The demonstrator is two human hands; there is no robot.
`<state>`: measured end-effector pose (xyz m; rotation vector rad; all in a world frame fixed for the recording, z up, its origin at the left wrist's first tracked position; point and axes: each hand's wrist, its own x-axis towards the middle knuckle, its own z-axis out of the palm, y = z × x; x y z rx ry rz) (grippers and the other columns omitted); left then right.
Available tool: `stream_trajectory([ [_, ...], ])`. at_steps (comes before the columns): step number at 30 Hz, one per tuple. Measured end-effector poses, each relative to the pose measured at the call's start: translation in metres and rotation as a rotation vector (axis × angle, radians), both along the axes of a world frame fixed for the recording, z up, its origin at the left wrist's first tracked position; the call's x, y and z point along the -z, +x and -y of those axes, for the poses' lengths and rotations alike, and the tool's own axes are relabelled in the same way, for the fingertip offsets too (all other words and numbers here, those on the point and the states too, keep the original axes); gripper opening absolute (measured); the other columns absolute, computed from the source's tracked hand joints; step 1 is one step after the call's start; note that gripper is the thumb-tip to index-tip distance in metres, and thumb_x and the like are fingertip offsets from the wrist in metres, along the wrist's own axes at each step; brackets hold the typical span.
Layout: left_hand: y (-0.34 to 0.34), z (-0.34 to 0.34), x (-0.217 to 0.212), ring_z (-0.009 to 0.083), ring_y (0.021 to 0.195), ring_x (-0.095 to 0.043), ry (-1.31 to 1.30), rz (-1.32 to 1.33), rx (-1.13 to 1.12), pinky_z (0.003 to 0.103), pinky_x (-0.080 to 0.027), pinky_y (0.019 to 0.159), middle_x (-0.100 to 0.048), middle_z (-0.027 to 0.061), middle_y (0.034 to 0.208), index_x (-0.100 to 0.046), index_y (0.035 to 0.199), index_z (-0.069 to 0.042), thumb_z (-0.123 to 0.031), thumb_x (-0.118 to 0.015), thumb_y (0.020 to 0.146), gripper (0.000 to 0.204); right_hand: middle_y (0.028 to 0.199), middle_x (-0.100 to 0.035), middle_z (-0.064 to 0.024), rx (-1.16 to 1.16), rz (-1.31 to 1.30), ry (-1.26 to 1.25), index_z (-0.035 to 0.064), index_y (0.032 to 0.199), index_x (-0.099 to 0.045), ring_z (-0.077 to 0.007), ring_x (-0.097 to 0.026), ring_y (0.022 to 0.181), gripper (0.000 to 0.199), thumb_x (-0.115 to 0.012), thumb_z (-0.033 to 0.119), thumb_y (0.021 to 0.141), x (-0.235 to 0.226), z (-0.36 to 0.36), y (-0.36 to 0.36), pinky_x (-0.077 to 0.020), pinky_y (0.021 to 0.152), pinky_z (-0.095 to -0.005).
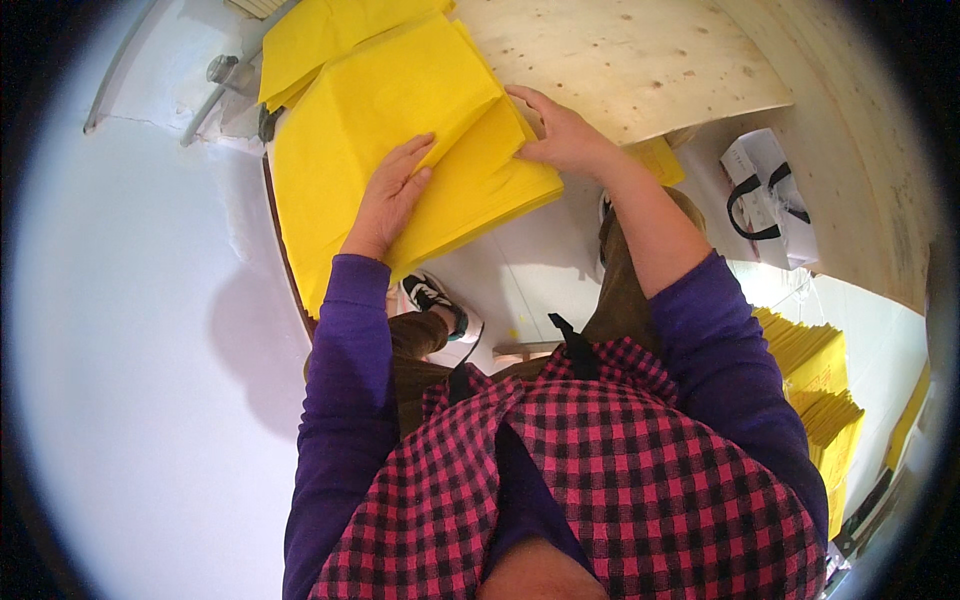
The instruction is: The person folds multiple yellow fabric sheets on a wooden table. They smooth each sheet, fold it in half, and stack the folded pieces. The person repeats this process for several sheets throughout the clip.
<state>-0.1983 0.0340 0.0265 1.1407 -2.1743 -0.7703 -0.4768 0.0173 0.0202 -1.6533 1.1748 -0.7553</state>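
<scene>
A stack of large yellow sheets, soft and fabric-like [325, 185], lies in front of me, with its top layers shifted and a crease running across them. My left hand [392, 197] rests on top of the stack, its fingers stretched out along the yellow surface. At the stack's right edge is my right hand [568, 138], thumb and fingers spread apart and touching the sides of the upper sheets. A further yellow pile [310, 45] sits just beyond, partly under the near one.
A pale wooden board [640, 60] extends to the far right. On the floor stand a white bag with black handles [765, 190] and, lower right, folded yellow stacks [820, 370]. A white wall [170, 330] borders my left. Another yellow piece [655, 160] shows below the board.
</scene>
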Motion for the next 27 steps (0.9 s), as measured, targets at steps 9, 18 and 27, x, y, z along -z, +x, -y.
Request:
stream_trajectory([
  [9,0.001,-0.001,0.002,0.0316,0.126,-0.044,-0.008,-0.006,0.018,0.036,-0.032,0.107,-0.051,0.0153,0.134,-0.056,0.124,-0.003,-0.015,-0.052,0.091,0.035,0.143,-0.035,-0.0171,0.218,-0.232,-0.687,0.0200,0.127,-0.053,-0.0360,-0.032,0.133,0.068,-0.077,0.016,0.064,0.011,0.002,0.012,-0.0264,0.112,-0.0431],
  [18,0.003,0.001,-0.001,0.0304,0.129,-0.042,-0.029,0.097,0.047,0.037,-0.029,0.109,-0.048,0.0153,0.137,-0.053,0.129,-0.003,-0.027,-0.057,0.090,0.046,0.118,-0.057,-0.0071,0.196,-0.078,-0.883,0.0114,0.086,-0.068,-0.0306,-0.047,0.119,0.018,-0.073,0.021,0.072,0.009,0.012,0.015,-0.0369,0.101,-0.0407],
  [27,-0.002,-0.003,-0.005,0.0337,0.128,-0.041,-0.033,0.105,0.060,0.039,-0.030,0.109,-0.047,0.0182,0.137,-0.052,0.130,-0.003,-0.037,-0.075,0.072,0.071,0.116,-0.061,-0.0058,0.298,0.059,-0.694,0.0080,0.090,-0.066,-0.0242,-0.053,0.112,0.017,-0.072,0.016,0.077,0.021,0.021,0.031,-0.0410,0.097,-0.0346],
])
